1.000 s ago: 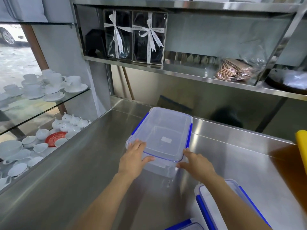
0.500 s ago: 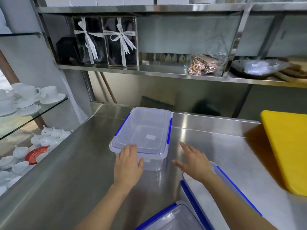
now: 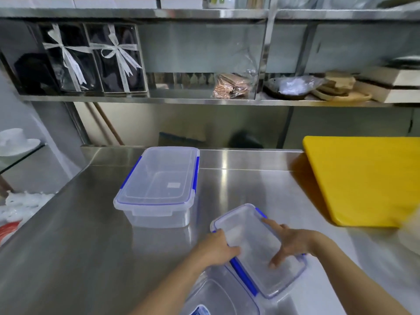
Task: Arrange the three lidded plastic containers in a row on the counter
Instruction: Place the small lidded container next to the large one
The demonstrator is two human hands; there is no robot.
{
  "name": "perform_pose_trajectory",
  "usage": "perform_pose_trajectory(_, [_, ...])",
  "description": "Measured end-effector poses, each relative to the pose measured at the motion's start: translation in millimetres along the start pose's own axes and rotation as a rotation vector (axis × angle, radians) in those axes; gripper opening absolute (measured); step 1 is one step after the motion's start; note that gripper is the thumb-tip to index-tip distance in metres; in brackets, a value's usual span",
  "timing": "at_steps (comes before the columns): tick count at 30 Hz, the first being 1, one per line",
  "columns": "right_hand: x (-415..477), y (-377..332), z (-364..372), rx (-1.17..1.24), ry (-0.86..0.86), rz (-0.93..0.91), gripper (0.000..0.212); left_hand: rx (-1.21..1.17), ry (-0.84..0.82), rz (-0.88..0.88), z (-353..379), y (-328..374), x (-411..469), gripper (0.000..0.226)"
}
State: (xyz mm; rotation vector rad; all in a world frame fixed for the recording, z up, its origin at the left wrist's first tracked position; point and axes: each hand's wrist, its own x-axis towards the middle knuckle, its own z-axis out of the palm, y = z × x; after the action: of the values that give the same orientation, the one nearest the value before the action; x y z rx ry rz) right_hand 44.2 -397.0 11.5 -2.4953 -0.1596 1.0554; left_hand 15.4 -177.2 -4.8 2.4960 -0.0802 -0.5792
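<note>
A large clear container (image 3: pixel 159 185) with a blue-clipped lid stands alone on the steel counter (image 3: pixel 68 235), towards the back. Nearer me, a second clear lidded container (image 3: pixel 254 244) with blue clips is held from both sides. My left hand (image 3: pixel 218 247) grips its left edge. My right hand (image 3: pixel 288 243) grips its right edge, fingers spread over the lid. It looks slightly tilted. A third clear container (image 3: pixel 218 298) lies at the bottom edge of the view, partly cut off, under my left forearm.
A yellow cutting board (image 3: pixel 368 178) covers the counter's right side. A steel shelf (image 3: pixel 159 98) above the back holds ribboned black gift boxes (image 3: pixel 95 57), a bag of brown packets (image 3: pixel 231 86) and wooden boards. White cups and teapots (image 3: pixel 20 201) sit on glass shelves at left.
Both hands left the large container and moved back to the nearer container, closing on its two sides. The view has turned to the right.
</note>
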Motion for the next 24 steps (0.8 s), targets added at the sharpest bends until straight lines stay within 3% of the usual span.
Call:
perform_pose_trajectory(5, [11.2, 2.9, 18.9, -0.03, 0.225, 0.089, 0.117, -0.261, 0.086, 0.079, 5.6, 4.1, 0.9, 0.044])
perform_pose_trajectory(9, [26.9, -11.7, 36.5, 0.173, 0.477, 0.105, 0.121, -0.222, -0.039, 0.145, 14.7, 0.5, 4.6, 0.09])
perform_pose_trajectory(12, [25.0, -14.8, 34.2, 0.204, 0.452, 0.08, 0.125, -0.051, 0.005, 0.135, 15.5, -5.9, 4.8, 0.106])
perform_pose_trajectory(16, [9.5, -6.6, 18.1, -0.123, 0.24, 0.058, 0.136, 0.109, 0.251, 0.273, 14.5, -10.6, 5.6, 0.093])
perform_pose_trajectory(19, [4.5, -5.2, 11.2, -0.252, 0.07, 0.068, 0.139, 0.193, 0.309, 0.374, 14.4, -11.1, 8.2, 0.074])
perform_pose_trajectory(24, [16.9, -2.9, 15.8, -0.174, 0.247, -0.017, 0.126, 0.311, 0.385, 0.525, 15.1, -10.2, 13.9, 0.037])
